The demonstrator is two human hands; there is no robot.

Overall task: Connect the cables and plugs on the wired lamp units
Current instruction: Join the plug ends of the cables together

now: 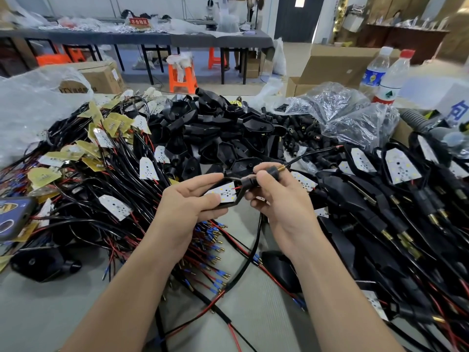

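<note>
Forearms (121, 295) rise from the bottom edge and meet over the table (50, 313). The left hand (187, 207) grips a lamp (223, 193), fingers curled under its black shell and thumb along the top edge, so the white LED board faces up and the neck points at the other hand. The right hand (281, 199) pinches a plug (273, 172) between thumb and forefinger right at that neck, brass tip aimed away to the right, the other fingers loosely curled below. A cable (317, 152) leaves the brass tip toward the upper right, and another length drops from under the hands to the table. Held so, the left hand seems to act as a vice while the right seats the plug; whether it is fully home I cannot tell. Heaps cover the grey table: wired boards (101, 161) at left, empty shells (215, 128) in the middle, a bag (342, 115) of plugs behind, and finished units (406, 199) at right. A phone (12, 214) lies at the left edge. Beyond stand two bottles (390, 74), cardboard boxes (330, 64), an orange stool (182, 74) and a long bench (152, 38).
</note>
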